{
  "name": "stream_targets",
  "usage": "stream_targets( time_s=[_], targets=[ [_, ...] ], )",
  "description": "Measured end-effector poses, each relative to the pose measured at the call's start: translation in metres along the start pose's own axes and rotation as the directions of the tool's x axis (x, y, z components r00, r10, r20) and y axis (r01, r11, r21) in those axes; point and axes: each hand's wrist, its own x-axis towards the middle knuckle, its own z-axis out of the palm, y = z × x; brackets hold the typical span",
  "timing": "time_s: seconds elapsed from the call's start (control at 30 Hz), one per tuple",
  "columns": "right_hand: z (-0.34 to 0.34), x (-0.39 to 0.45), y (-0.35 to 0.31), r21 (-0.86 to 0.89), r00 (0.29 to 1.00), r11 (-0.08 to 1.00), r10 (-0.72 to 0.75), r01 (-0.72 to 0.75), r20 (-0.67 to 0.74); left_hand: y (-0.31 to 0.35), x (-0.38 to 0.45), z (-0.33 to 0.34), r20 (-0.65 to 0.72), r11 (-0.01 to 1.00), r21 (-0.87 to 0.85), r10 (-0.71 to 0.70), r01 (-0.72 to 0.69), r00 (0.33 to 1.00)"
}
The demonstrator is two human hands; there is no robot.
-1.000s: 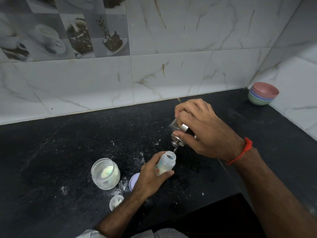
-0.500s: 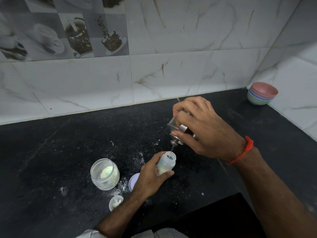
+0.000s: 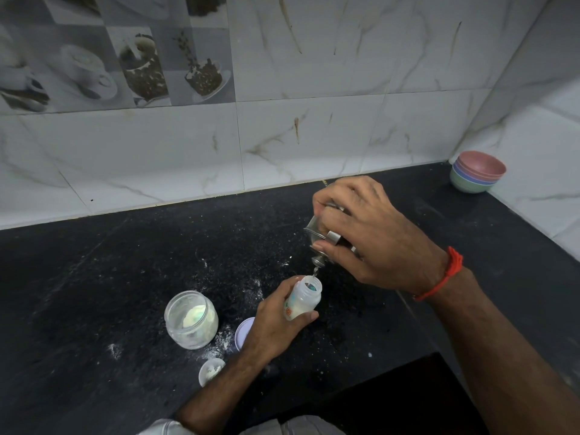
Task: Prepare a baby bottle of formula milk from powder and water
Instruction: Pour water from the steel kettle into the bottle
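**Water going into bottle, spout right above open neck**

Small clear plastic baby bottle [image 3: 303,301] sits lower centre of frame, neck open, tilted so its long axis leans up and to the right toward the spout. White powder or milk shows in its lower part. Left hand [image 3: 276,321] grips it, fingers and thumb wrapped round the body.

Small shiny steel pouring vessel [image 3: 323,238] is just above and slightly right of the neck, tipped down-left. Right hand [image 3: 373,237] grips it from above, fingers curled over the top, thumb along the lower side. A thin stream of water [image 3: 315,272] runs from spout into the mouth. Spout and rim are close, not touching.

Likely step: filling. Key relation is spout directly over a narrow mouth; a small drift sideways would spill onto the black speckled stone counter [image 3: 125,277].

Left of the bottle: round glass jar of white powder [image 3: 191,318], open. Flat white lid [image 3: 244,332] between jar and left hand. Small white scoop cup [image 3: 212,370] below the jar.
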Motion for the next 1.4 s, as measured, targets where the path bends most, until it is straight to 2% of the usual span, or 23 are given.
stream_targets(
  time_s=[1.4],
  targets=[
    [-0.0071, 0.0005, -0.0052, -0.024, 0.997, 0.997, -0.073, 0.074, 0.038, 0.0023, -0.0021, 0.0020, -0.003, 1.000, 0.004, -0.012, 0.012, 1.000]
  ],
)
